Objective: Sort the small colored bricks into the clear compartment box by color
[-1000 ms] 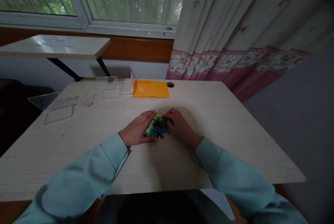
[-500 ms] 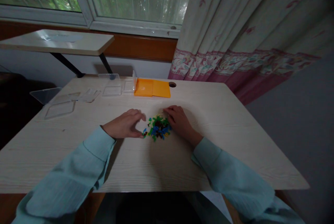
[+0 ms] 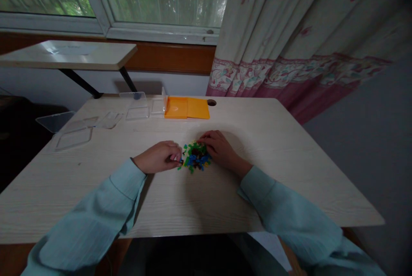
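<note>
While colourful pieces (image 3: 197, 158) lie between them, left hand (image 3: 159, 157) and right hand (image 3: 222, 150) are curled, their hold unclear.

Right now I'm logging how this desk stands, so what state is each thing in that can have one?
Left hand: fingers curled at the pile's left edge; grip unclear
Right hand: fingers bent at the pile's right side
Small coloured pieces: loose, heaped
Orange case: apparently open, laid flat
Clear plastic boxes: apparently open
Curtain: gathered in folds
</note>
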Motion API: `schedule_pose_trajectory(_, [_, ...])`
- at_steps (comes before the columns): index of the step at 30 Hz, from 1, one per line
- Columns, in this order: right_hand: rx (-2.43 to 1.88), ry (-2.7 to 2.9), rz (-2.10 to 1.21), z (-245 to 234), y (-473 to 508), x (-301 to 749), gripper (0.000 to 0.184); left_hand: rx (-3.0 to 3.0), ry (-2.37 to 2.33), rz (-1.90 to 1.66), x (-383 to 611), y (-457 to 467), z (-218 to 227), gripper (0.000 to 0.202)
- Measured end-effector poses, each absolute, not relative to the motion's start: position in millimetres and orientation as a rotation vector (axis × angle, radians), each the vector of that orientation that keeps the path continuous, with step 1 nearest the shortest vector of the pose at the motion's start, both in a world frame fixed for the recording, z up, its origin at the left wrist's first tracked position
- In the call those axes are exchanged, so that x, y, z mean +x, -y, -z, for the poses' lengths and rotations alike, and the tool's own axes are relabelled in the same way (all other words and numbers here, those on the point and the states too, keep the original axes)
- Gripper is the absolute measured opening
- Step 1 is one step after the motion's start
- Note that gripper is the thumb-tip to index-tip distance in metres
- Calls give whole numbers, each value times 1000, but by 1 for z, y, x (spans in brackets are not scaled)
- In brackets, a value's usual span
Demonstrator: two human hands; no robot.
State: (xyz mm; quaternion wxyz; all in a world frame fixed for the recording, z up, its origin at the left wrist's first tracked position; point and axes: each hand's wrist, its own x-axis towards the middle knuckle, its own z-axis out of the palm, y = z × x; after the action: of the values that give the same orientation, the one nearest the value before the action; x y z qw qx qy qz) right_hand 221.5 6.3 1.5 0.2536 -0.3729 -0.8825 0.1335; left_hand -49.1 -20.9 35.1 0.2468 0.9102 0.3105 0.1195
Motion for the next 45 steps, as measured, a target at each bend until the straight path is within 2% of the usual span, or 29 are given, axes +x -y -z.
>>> schedule_pose_trajectory(7, [-1046, 2380, -349, 1, -8, 218, 45, 2411, -956, -518, -45, 19, -27, 16])
schedule_pose_trajectory(12, [-1045, 2431, -351, -1, -7, 213, 40, 2273, -1051, -765, -40, 16, -22, 20])
schedule_pose_trajectory(18, [-949, 2450, -399, -1, -7, 213, 41, 2386, -1090, -855, -33, 15, -12, 26])
schedule_pose_trajectory(24, [-974, 2381, -459, -1, -7, 214, 42, 2517, -1003, -759, -33, 15, -9, 42])
schedule_pose_trajectory(29, [-935, 2339, -514, 0, -9, 216, 41, 2558, -906, -659, -31, 16, -9, 43])
schedule_pose_trajectory(32, [-944, 2291, -583, -3, -9, 222, 35, 2519, -861, -670, -33, 16, -11, 41])
schedule_pose_trajectory(35, [-910, 2362, -635, -10, -7, 231, 28, 2492, -816, -637, -40, 16, -16, 53])
schedule_pose_trajectory(38, [-871, 2494, -638, -20, -1, 237, 44, 2478, -794, -540, -48, 17, -24, 74])
schedule_pose_trajectory(40, [-871, 2562, -614, -25, 3, 238, 57, 2472, -793, -487, -51, 18, -29, 79])
schedule_pose_trajectory(42, [-875, 2596, -592, -27, 6, 236, 61, 2472, -791, -469, -53, 19, -31, 74])
schedule_pose_trajectory(45, [-867, 2583, -591, -25, 10, 231, 56, 2451, -782, -493, -52, 19, -30, 63])
